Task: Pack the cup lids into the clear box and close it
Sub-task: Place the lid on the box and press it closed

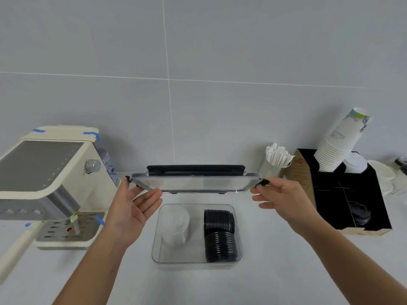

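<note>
Overhead, box lid [198, 182] held level: left hand [130, 212] and right hand [284, 201] pinching its ends. Below between them, clear box [158, 249] with black cup lids [220, 236] inside

- A pale grey-white countertop [275, 271] runs along a grey tiled wall and carries everything below.
- A cream and steel coffee machine [50, 186] with blue tape strips stands on it at the left.
- A clear rectangular plastic box [197, 264] rests open at the middle, holding a row of black round cup lids [220, 235] along its right side and clear lids on the left.
- A white cup of paper-wrapped sticks [275, 164] stands near the wall.
- A brown cardboard organiser with black compartments [343, 194] sits at the right, holding stacked white paper cups.
</note>
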Available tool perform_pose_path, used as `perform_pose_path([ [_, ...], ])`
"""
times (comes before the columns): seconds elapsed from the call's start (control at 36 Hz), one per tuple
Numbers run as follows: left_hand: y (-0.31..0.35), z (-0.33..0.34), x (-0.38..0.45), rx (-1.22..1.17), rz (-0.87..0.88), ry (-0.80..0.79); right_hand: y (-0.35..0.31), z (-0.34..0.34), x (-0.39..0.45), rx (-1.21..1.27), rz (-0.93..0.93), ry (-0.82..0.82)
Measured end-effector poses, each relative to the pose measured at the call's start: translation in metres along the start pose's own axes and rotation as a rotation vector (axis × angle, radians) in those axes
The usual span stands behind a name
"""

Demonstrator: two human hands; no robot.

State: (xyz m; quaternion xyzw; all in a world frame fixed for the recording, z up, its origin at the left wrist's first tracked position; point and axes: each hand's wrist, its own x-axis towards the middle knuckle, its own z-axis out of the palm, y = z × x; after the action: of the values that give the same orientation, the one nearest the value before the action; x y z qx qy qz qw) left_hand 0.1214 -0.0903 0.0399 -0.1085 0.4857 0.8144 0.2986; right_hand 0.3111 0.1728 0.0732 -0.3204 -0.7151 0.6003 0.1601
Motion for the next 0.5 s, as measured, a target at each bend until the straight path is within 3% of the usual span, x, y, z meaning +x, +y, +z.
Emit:
perform_pose_path([
  [0.22,0.009,-0.013,0.009,-0.096,-0.075,-0.073,-0.002,0.011,0.002,-0.022,-0.073,-0.022],
  [0.39,0.01,-0.02,0.012,0.009,-0.069,-0.082,0.002,0.017,0.002,0.031,-0.139,-0.017],
  [0.5,0.007,-0.021,0.009,0.025,-0.089,-0.058,0.008,0.021,-0.004,0.131,-0.141,-0.114],
])
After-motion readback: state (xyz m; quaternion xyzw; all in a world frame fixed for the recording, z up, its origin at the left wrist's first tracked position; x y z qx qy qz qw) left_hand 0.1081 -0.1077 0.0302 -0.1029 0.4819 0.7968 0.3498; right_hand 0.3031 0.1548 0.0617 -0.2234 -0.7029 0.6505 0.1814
